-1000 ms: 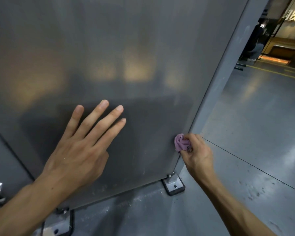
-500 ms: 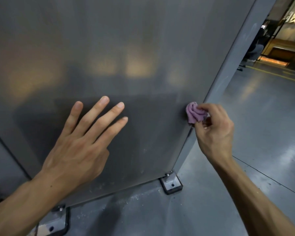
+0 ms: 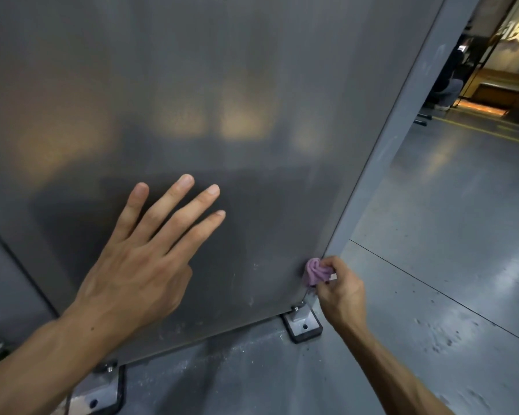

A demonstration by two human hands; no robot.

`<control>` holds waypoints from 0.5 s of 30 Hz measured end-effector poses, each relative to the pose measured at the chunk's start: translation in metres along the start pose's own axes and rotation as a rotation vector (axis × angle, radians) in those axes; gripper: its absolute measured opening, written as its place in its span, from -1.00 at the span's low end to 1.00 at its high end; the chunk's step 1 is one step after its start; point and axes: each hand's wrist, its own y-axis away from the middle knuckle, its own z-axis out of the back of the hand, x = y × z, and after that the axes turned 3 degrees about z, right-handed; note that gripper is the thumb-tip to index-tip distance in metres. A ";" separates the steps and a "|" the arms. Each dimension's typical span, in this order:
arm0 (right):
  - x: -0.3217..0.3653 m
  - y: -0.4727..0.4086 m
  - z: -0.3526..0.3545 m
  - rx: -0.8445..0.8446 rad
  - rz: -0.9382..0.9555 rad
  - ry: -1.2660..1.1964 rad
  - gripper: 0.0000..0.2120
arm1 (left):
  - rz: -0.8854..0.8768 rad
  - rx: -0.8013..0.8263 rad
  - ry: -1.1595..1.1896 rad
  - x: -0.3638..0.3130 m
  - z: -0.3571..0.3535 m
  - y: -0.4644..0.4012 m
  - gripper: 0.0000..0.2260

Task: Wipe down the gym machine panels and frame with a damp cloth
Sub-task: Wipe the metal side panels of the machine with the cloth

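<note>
A right hand (image 3: 340, 290) pinched a bunched purple cloth (image 3: 315, 271) against the panel (image 3: 252, 85) edge, left hand (image 3: 138, 262) splayed flat; firm, overlapping strokes along the frame (image 3: 402, 124) would serve best.

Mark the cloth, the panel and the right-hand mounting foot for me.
cloth (image 3: 315, 271), head view, bunched purple folds.
panel (image 3: 252, 85), head view, bare grey face.
mounting foot (image 3: 303, 324), head view, metal top plate.

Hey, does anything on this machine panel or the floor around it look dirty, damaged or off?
Nothing looks damaged. Whitish specks dot the lower panel near the purple cloth, pale dust lies on the floor along its bottom edge, and dark spots mark the floor at right.
</note>
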 end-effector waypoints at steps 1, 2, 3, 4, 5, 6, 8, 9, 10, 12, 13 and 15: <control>0.001 -0.002 0.003 -0.011 -0.030 -0.039 -0.69 | -0.001 0.000 0.000 0.000 0.001 0.000 -0.30; 0.003 -0.004 0.007 -0.031 -0.056 -0.088 -0.71 | -0.002 0.002 0.001 0.000 0.001 0.000 -0.30; 0.005 -0.007 0.010 -0.058 -0.080 -0.149 -0.74 | -0.003 0.006 0.003 0.000 0.001 0.000 -0.31; 0.007 -0.008 0.012 -0.086 -0.099 -0.201 -0.77 | -0.003 0.011 0.002 0.000 0.001 0.000 -0.31; 0.011 -0.008 0.012 -0.112 -0.105 -0.236 -0.81 | -0.006 0.015 0.000 0.000 0.000 0.000 -0.30; 0.015 -0.006 0.011 -0.132 -0.110 -0.247 -0.85 | -0.007 0.020 -0.003 0.000 0.000 0.000 -0.30; 0.025 -0.002 0.007 -0.156 -0.131 -0.248 -0.84 | -0.006 0.028 -0.003 0.000 0.000 0.001 -0.30; 0.031 0.002 0.003 -0.155 -0.129 -0.250 -0.81 | -0.006 0.031 -0.002 0.001 0.000 0.001 -0.30; 0.036 0.006 -0.003 -0.140 -0.107 -0.251 -0.78 | -0.007 0.033 -0.002 0.002 0.001 0.000 -0.30; 0.049 0.019 -0.015 -0.068 -0.011 -0.259 -0.78 | -0.005 0.034 0.001 0.003 0.001 0.000 -0.29; 0.058 0.026 -0.022 -0.015 0.041 -0.271 -0.81 | -0.002 0.031 0.003 0.002 0.001 0.000 -0.29; 0.082 0.041 -0.037 0.099 0.146 -0.311 -0.82 | 0.004 0.023 0.005 0.000 0.000 0.000 -0.29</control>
